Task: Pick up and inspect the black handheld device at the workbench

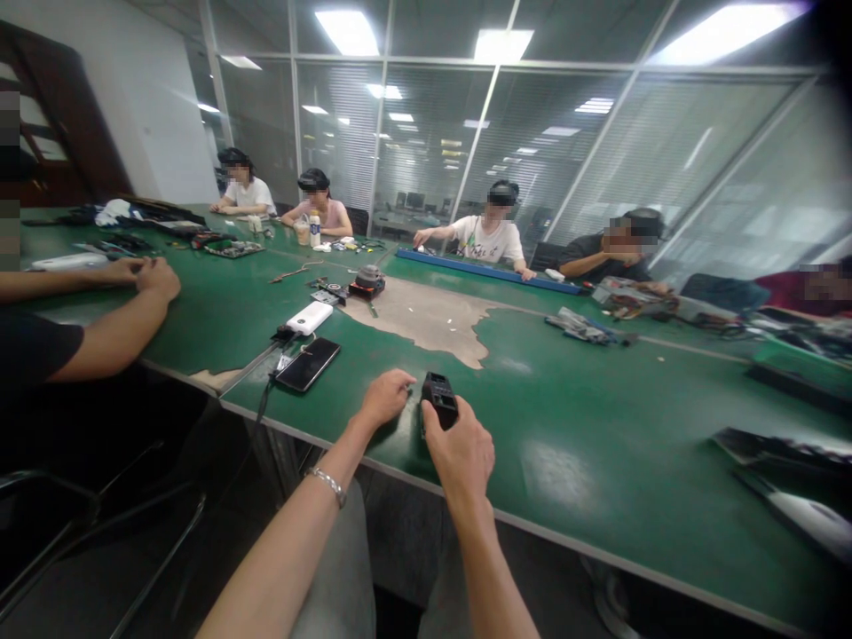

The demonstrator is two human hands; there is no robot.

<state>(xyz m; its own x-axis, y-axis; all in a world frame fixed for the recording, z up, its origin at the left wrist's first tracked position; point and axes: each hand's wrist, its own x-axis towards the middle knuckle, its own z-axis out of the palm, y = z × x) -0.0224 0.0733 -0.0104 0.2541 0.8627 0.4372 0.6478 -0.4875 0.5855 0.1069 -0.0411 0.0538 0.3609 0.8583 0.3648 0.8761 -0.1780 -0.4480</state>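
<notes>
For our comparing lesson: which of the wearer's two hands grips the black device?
The right hand, thumb and fingers on the black device; the left hand, bracelet at its wrist, is beside it without gripping.

Green table (626, 390) under 1 phone (309, 364), 1 white device (310, 318), 1 blue bar (489, 271)

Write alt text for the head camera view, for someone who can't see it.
A person's right hand grips a small black device at the near edge of a worn green table, the left hand open beside it. To the left lie a phone and a white power bank; other people sit around the table.
</notes>
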